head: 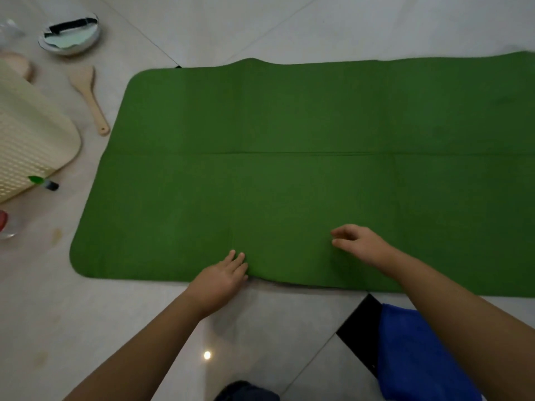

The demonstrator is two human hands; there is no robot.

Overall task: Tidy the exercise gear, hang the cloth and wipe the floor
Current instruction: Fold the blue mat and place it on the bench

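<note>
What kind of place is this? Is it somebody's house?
Probably a room in a home. A green mat lies on a tiled floor, with a wooden spoon, a bowl and a plastic basket beside it.

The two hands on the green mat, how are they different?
The left hand lies at the near edge of the green mat with its fingers straight. The right hand is farther in over the mat, with its fingers loosely curled. The left hand points away from the person, while the right hand points left. Both are bare, and neither plainly grips anything.
</note>
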